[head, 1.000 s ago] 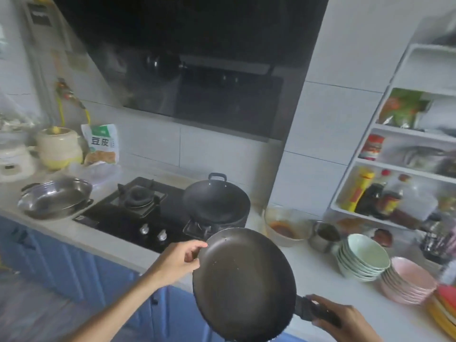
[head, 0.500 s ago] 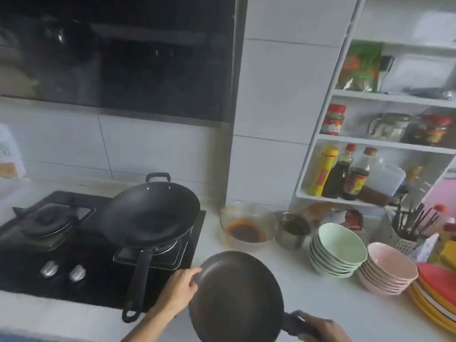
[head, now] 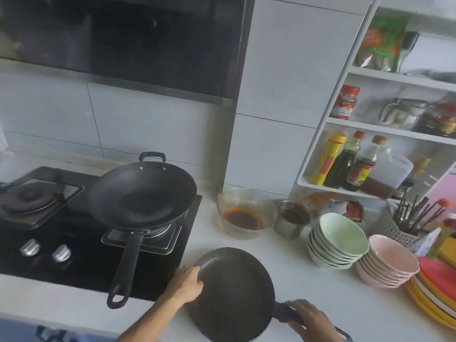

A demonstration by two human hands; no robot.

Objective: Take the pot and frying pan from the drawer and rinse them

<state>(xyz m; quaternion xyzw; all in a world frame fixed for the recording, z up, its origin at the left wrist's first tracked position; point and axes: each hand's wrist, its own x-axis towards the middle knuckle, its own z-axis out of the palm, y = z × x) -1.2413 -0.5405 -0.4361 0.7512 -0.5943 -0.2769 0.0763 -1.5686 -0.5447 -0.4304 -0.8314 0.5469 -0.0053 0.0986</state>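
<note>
**Frying pan held over counter, both hands**

Frying pan [head: 233, 293] nearest, over the white counter [head: 291, 262] just right of the hob [head: 74, 255]. Right hand [head: 312, 319] wrapped around the black handle; left hand [head: 186, 283] pinching the far-left rim, fingers curled. Pan's near edge cut off by frame. Beyond: wok [head: 142, 193] on right burner, handle pointing near. Glass bowl [head: 246, 213] with brown sauce, steel cup [head: 292, 219], stacked green bowls [head: 338, 239] and pink bowls [head: 388, 262] to the right. Shelf bottle [head: 327, 157] labels too blurred to read.
</note>
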